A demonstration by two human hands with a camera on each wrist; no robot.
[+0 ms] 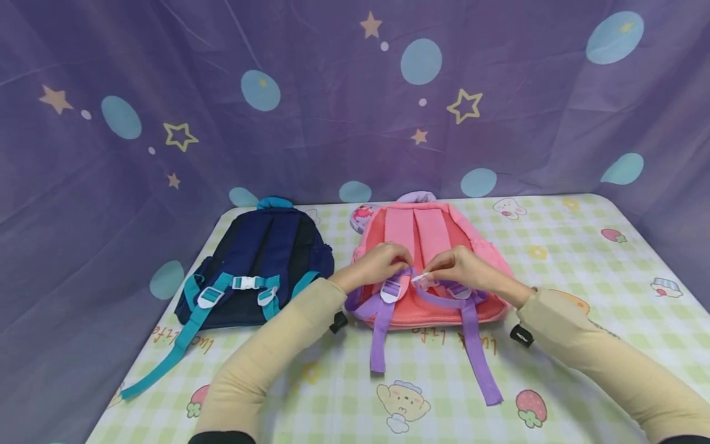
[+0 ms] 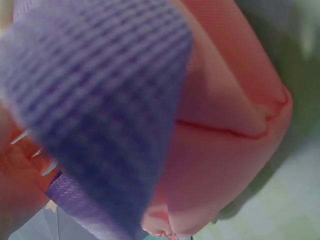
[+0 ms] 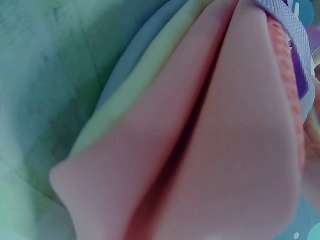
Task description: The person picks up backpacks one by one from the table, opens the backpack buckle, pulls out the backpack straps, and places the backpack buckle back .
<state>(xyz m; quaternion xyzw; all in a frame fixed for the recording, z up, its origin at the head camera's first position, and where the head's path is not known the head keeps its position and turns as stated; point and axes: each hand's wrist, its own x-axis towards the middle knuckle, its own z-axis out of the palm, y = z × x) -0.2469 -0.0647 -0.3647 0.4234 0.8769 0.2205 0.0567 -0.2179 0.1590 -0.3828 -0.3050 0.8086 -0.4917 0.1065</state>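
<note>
A pink backpack (image 1: 482, 240) lies with its shoulder straps facing up, purple webbing hanging over its front edge. At its middle, my left hand (image 1: 383, 265) pinches the end of a purple chest strap. White buckle prongs (image 2: 47, 167) show beside the left fingers in the left wrist view. Close by on the right, my right hand (image 1: 460, 268) pinches a white buckle piece (image 1: 420, 277) on the other purple strap (image 1: 444, 300). The two hands' fingertips are a short gap apart. Pink side fabric (image 3: 240, 125) fills most of the right wrist view.
To the left lies a navy backpack (image 1: 261, 240) with teal straps and a joined white buckle (image 1: 245, 282). A round charm (image 1: 362, 216) sits at the pink backpack's upper left. The checked tablecloth (image 1: 560, 382) reaches back to a purple curtain (image 1: 344, 111).
</note>
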